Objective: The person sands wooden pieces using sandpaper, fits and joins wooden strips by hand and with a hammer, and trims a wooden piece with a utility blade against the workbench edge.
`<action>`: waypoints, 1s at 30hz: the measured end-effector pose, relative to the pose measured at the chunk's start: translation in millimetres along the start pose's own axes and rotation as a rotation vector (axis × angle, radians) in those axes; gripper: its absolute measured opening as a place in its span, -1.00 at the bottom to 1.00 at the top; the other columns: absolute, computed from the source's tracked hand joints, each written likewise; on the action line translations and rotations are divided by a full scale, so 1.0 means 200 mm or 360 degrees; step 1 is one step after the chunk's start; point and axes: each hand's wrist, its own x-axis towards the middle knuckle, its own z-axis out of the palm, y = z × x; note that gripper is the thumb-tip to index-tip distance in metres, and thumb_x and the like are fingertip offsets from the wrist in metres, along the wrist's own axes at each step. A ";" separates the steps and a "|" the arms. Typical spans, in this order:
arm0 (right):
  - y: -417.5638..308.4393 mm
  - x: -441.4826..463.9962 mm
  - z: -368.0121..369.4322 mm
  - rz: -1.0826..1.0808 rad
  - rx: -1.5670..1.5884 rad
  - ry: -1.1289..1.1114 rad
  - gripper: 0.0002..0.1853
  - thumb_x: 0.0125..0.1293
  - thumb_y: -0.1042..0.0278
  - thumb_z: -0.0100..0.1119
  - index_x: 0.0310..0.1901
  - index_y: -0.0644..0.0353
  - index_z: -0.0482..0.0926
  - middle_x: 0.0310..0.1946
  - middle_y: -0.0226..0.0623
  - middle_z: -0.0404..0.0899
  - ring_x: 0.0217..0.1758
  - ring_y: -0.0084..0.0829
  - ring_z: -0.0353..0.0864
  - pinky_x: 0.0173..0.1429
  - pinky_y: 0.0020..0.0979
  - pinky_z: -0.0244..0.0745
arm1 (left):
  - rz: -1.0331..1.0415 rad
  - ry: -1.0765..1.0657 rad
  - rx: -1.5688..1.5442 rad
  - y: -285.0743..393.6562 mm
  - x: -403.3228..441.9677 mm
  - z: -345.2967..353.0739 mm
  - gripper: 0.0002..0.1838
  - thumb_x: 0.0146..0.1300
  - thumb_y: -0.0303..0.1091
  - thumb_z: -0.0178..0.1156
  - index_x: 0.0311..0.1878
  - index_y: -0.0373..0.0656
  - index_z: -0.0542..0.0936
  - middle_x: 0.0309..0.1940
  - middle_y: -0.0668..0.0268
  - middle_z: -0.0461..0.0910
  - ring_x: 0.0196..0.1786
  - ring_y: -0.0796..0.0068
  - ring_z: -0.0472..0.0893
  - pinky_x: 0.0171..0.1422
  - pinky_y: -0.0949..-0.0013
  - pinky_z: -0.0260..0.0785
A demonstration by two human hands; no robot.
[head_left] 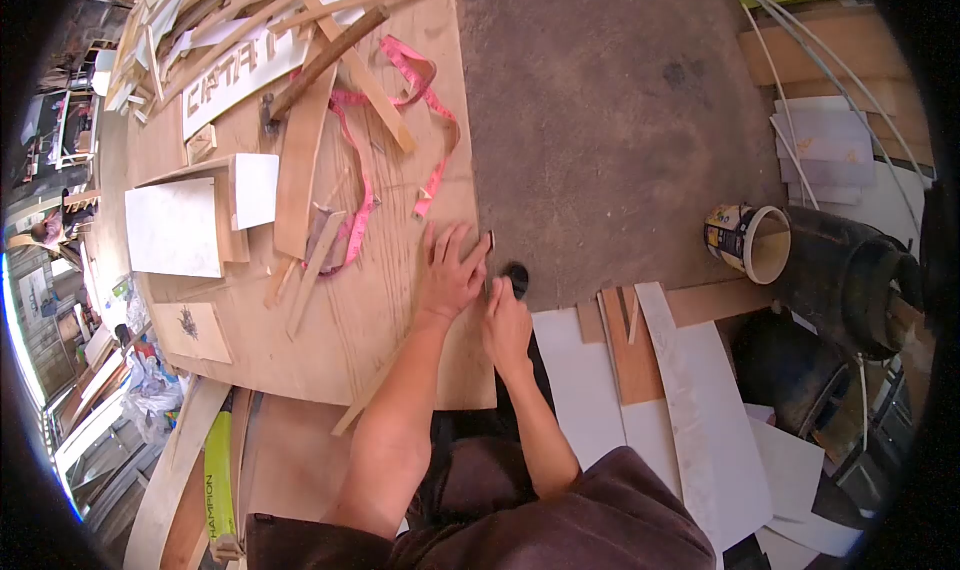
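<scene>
My left hand [453, 275] lies at the right edge of the plywood table [400, 320], its fingers spread on the wood and the fingertips beside a small dark piece [491, 240] at the edge. Just right of it, my right hand [507, 322] is closed, close to a round black object [516, 279]; whether it grips that object's handle is hidden. A pink measuring tape [366, 185] lies in loops on the table, beyond my left hand. Thin wood strips [318, 260] rest beside the tape.
A hammer [330, 62], a white lettered board [245, 82] and piled wood scraps [205, 20] occupy the table's far left. White-faced blocks [175, 228] sit at left. Right of the table are a bucket [768, 245], boards [585, 370] and a black container [785, 365].
</scene>
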 end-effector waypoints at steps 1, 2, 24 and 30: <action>0.00 0.01 0.02 -0.0015 0.0004 0.0008 -0.60 0.62 0.03 -0.27 -0.10 0.19 0.46 -0.47 0.22 0.62 -0.35 0.29 0.63 -0.27 0.20 0.48 | -0.0005 -0.0018 -0.0005 0.01 -0.02 -0.01 -0.55 0.19 -0.33 0.21 0.19 0.03 0.62 0.23 0.15 0.43 0.40 0.17 0.34 0.63 -0.22 -0.09; -0.02 0.07 0.03 -0.0092 0.0000 0.0088 -0.62 0.62 0.05 -0.27 -0.09 0.18 0.46 -0.45 0.23 0.62 -0.33 0.30 0.64 -0.25 0.20 0.49 | 0.0027 0.0010 0.0022 0.01 0.00 -0.01 -0.57 0.21 -0.31 0.22 0.18 0.01 0.62 0.24 0.14 0.44 0.39 0.14 0.36 0.62 -0.20 -0.07; -0.07 0.14 0.00 -0.0116 -0.0021 0.0163 -0.60 0.61 0.04 -0.27 -0.11 0.18 0.47 -0.49 0.25 0.61 -0.38 0.28 0.64 -0.28 0.19 0.49 | 0.0066 0.0084 0.0058 0.00 0.02 -0.02 -0.57 0.17 -0.35 0.25 0.16 0.01 0.62 0.19 0.14 0.47 0.35 0.12 0.39 0.61 -0.18 -0.04; 0.00 -0.04 -0.03 0.0032 0.0033 -0.0037 -0.59 0.61 0.04 -0.26 -0.12 0.20 0.49 -0.48 0.24 0.61 -0.37 0.28 0.64 -0.28 0.22 0.48 | 0.0016 0.0045 0.0022 0.02 0.02 -0.03 -0.57 0.17 -0.35 0.27 0.17 0.01 0.62 0.20 0.14 0.47 0.36 0.13 0.39 0.61 -0.18 -0.03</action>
